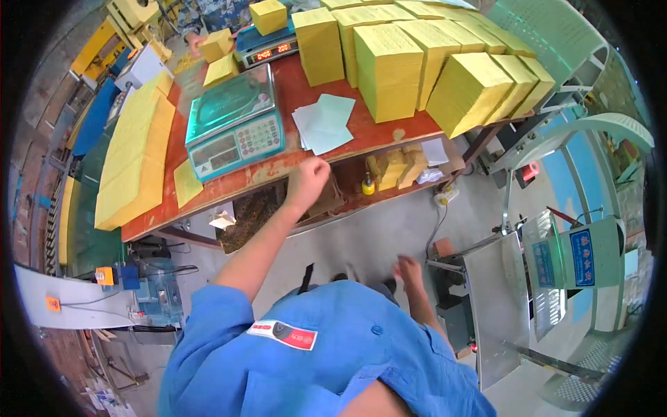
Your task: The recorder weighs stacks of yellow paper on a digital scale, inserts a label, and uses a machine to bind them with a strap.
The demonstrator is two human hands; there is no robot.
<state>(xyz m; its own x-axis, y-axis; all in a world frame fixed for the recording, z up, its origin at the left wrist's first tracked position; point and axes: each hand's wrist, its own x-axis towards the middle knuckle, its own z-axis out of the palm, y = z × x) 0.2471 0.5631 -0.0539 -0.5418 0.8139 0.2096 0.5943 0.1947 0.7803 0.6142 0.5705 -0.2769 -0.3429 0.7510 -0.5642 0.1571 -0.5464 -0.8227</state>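
Left hand (308, 182): its palm is hidden by curled fingers; whether anything is held cannot be told.
Right hand (408, 271): the fingers are blurred, and their exact pose cannot be made out.
White slips (325, 124): the lower ones are partly covered by those on top.
Yellow paper stacks (389, 66): the back rows are hidden by the front ones, and the farthest are cut off by the upper edge.
Green scale (235, 121): its key markings are too small to be read.
Co-worker (233, 12): the head is cut off.
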